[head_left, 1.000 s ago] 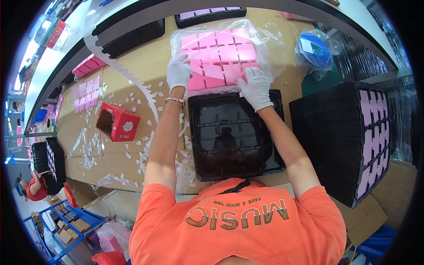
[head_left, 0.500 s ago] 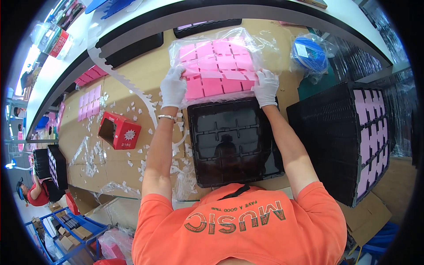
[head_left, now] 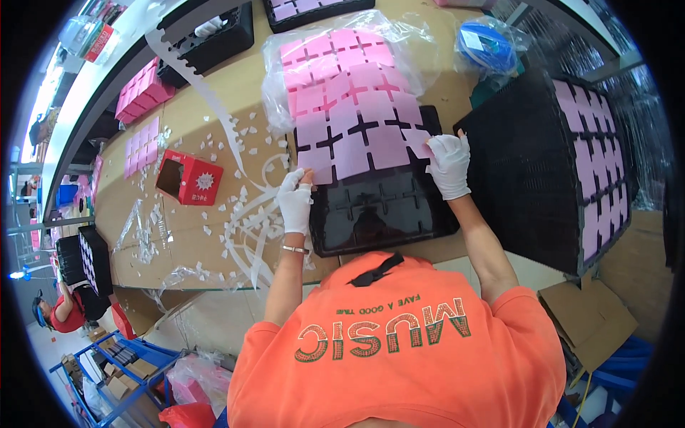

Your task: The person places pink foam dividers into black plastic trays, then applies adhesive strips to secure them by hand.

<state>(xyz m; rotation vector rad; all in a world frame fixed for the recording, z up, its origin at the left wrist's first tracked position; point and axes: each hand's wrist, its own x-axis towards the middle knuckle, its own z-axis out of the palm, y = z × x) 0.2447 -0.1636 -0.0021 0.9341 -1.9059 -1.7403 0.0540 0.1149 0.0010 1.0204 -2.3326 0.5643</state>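
Observation:
A pink slotted sheet (head_left: 348,133) is stretched between my two white-gloved hands. My left hand (head_left: 295,202) pinches its near left corner, and my right hand (head_left: 449,165) grips its near right corner. The sheet's near part lies over the black plastic tray (head_left: 371,221), whose compartments still show on the near side. Its far part overlaps a pile of pink sheets (head_left: 335,53) in a clear plastic bag (head_left: 275,96) behind the tray. Whether the sheet touches the tray cannot be made out.
At right stands a tall stack of black trays (head_left: 514,178) with pink sheets in them. A red box (head_left: 189,178) sits at left among white scraps (head_left: 242,228). A bagged blue roll (head_left: 489,46) lies far right. Another person (head_left: 64,310) works at far left.
Both hands have come back toward me, drawing the pink sheet off the bagged pile and over the black tray. The view has shifted slightly.

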